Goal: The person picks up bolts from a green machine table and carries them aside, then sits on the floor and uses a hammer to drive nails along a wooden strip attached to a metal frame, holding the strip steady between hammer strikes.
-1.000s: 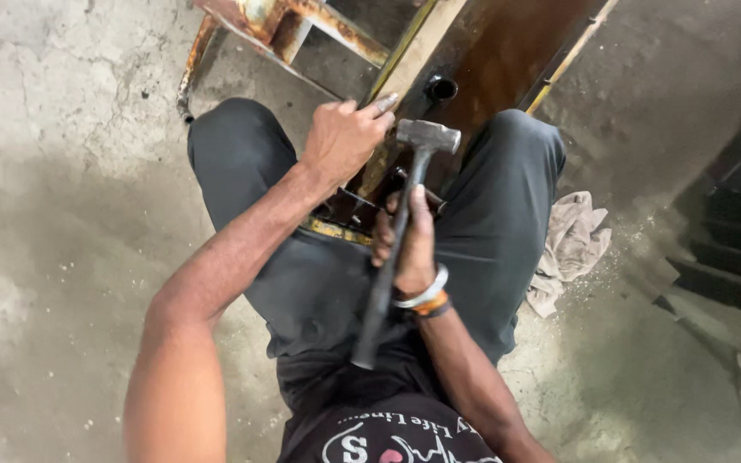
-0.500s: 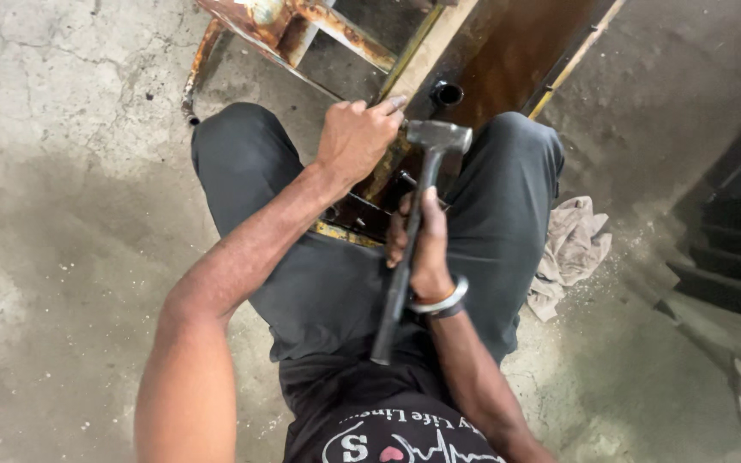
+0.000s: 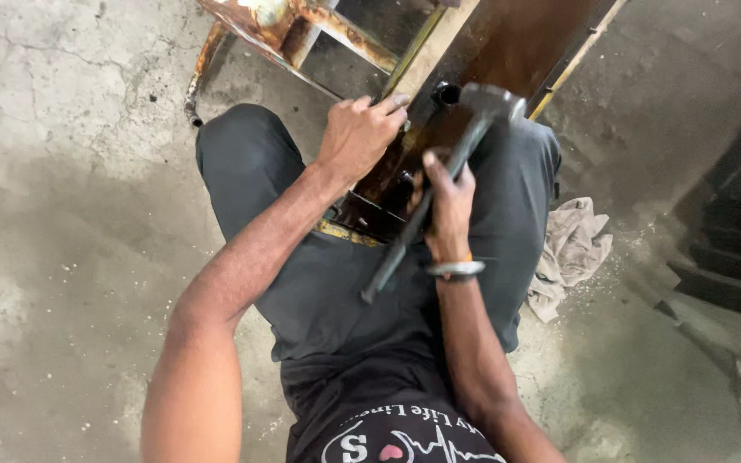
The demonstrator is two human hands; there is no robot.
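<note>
My right hand (image 3: 446,204) grips the dark metal handle of a hammer (image 3: 439,180), whose steel head hangs just over a round hole (image 3: 446,93) in a rusty brown metal panel (image 3: 508,51). The panel rests between my knees, its near end at my lap. My left hand (image 3: 358,135) is clamped on the panel's left edge, beside a pale yellow strip (image 3: 429,51). Whether it pinches a small part there I cannot tell. A metal bangle circles my right wrist.
I sit on a cracked concrete floor (image 3: 70,214). A rusted metal frame (image 3: 302,26) lies at the top, left of the panel. A crumpled grey rag (image 3: 572,253) sits by my right leg. Dark stepped metal parts (image 3: 731,249) fill the right edge.
The hammer head has swung up and to the right, away from the spot by my left hand, and blurs with motion. My left hand stayed on the panel's edge.
</note>
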